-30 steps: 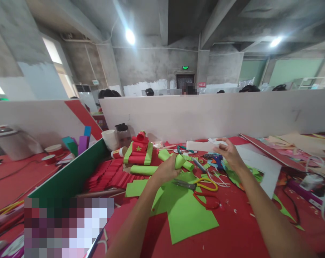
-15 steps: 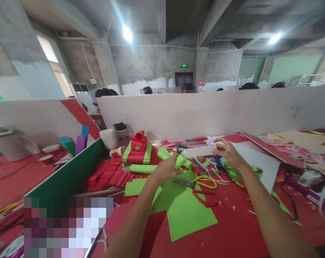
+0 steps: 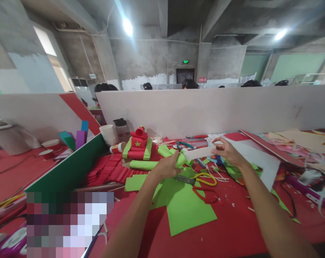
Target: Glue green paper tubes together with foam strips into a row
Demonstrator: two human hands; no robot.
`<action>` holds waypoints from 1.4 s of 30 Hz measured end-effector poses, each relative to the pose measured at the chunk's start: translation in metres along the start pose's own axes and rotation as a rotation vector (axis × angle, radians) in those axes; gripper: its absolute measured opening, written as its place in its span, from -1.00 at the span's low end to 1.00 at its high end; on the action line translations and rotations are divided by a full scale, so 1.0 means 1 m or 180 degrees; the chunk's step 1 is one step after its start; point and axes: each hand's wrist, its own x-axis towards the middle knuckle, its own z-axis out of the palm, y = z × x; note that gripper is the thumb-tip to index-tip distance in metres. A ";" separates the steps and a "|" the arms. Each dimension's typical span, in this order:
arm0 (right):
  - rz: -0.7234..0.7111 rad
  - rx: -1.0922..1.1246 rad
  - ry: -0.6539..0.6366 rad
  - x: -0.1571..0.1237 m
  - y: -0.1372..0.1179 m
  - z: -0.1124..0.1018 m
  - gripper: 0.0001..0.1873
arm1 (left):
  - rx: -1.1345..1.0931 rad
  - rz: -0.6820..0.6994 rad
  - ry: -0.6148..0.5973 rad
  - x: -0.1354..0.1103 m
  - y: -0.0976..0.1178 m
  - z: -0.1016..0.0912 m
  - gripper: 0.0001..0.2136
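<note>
My left hand (image 3: 167,165) is closed on a rolled piece of green paper (image 3: 180,161) above the table. Between the thumb and fingers of my right hand (image 3: 225,152) is one end of a white strip (image 3: 198,154); its other end meets the green roll. Beneath my hands lie flat green paper sheets (image 3: 190,209). Scissors (image 3: 202,181) with one yellow and one red handle rest on them. Left of my left hand is another green paper roll (image 3: 142,165). Behind it stands a red and green paper model (image 3: 138,145) with a star.
Pleated red paper (image 3: 108,171) lies beside a green divider (image 3: 63,168) on the left. White cups and a black-lidded bottle (image 3: 121,129) stand at the back. Paper scraps (image 3: 240,172) and a purple power strip (image 3: 306,190) are to the right. A white partition (image 3: 205,113) runs behind.
The view has shifted slightly. My left hand has turned a little over the green roll, and the white strip is still between both hands.
</note>
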 end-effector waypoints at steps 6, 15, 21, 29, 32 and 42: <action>0.0022 -0.0037 -0.0141 -0.001 -0.001 0.001 -0.48 | 0.1265 0.0057 -0.0708 0.002 0.001 -0.002 -0.42; 0.0078 -0.0059 -0.0257 0.000 0.004 0.002 -0.49 | 0.1777 0.0091 -0.0861 0.002 0.004 -0.002 -0.39; 0.0055 -0.0028 -0.0324 0.003 0.007 0.011 -0.49 | 0.1889 0.0095 -0.0923 0.002 0.005 -0.001 -0.43; -0.0061 -0.0002 -0.0353 0.008 0.013 0.039 -0.53 | 0.1977 0.0092 -0.0921 0.003 0.002 0.002 -0.46; -0.0071 0.0006 -0.0396 0.009 0.013 0.049 -0.52 | 0.2038 0.0097 -0.0968 0.003 0.000 0.003 -0.48; -0.0111 0.0070 -0.0582 0.007 0.015 0.075 -0.56 | 0.2234 0.0251 -0.0992 0.003 -0.002 0.006 -0.55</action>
